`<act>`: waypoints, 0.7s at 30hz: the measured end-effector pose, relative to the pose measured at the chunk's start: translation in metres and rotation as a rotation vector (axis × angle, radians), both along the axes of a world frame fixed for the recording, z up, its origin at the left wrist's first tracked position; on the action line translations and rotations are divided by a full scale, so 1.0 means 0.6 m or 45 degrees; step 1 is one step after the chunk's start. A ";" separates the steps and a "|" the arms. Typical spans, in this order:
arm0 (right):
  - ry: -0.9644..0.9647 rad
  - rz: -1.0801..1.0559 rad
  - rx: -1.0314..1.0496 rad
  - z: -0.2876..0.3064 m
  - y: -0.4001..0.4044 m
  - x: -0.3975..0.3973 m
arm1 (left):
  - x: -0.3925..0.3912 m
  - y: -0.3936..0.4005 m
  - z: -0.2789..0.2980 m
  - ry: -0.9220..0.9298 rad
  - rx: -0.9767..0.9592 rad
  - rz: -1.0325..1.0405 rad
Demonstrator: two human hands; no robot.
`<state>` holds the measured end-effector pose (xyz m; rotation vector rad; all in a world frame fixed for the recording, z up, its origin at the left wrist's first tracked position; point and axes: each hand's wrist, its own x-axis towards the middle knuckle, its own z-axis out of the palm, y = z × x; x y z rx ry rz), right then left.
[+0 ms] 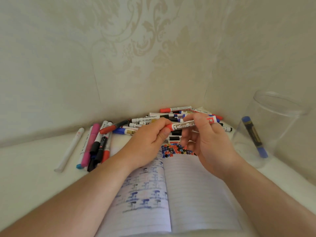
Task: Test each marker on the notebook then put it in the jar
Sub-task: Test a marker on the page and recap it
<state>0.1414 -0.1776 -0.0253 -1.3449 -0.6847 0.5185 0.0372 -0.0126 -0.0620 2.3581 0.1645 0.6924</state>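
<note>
One jar (pixel 266 130), one marker (pixel 254 136) inside

Beyond the fingertips (pixel 189 120) a heap of markers (pixel 171 117) blocked the way to the wall. Left of the fingers more pens (pixel 95 147) crowded the tabletop. Below them the notebook page (pixel 196 185) lay open; rightward, bare surface reached the jar (pixel 280 117).
</note>
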 end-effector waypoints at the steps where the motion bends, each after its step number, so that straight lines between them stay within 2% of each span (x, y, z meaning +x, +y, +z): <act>1: -0.172 -0.065 -0.050 0.004 -0.002 -0.003 | 0.002 0.000 -0.001 0.003 0.031 -0.015; 3: -0.497 -0.143 -0.157 0.018 -0.007 -0.009 | 0.002 0.000 -0.002 -0.013 0.100 -0.051; 5: -0.692 -0.176 -0.238 0.040 -0.019 -0.013 | 0.001 -0.003 -0.002 0.018 0.128 -0.068; 8: -0.720 -0.330 -0.079 0.100 -0.060 -0.005 | -0.005 -0.008 -0.009 0.127 0.169 -0.018; 11: -0.835 -0.635 0.146 0.167 -0.141 0.021 | -0.009 -0.017 -0.009 0.192 0.368 0.029; 13: -0.928 -0.817 0.135 0.189 -0.192 0.041 | -0.008 -0.022 -0.005 0.206 0.430 0.038; 17: -1.028 -1.025 -0.145 0.188 -0.248 0.071 | -0.010 -0.027 -0.004 0.165 0.449 0.095; 21: -1.183 -0.912 -0.652 0.170 -0.249 0.104 | -0.008 -0.031 -0.004 0.100 0.518 0.179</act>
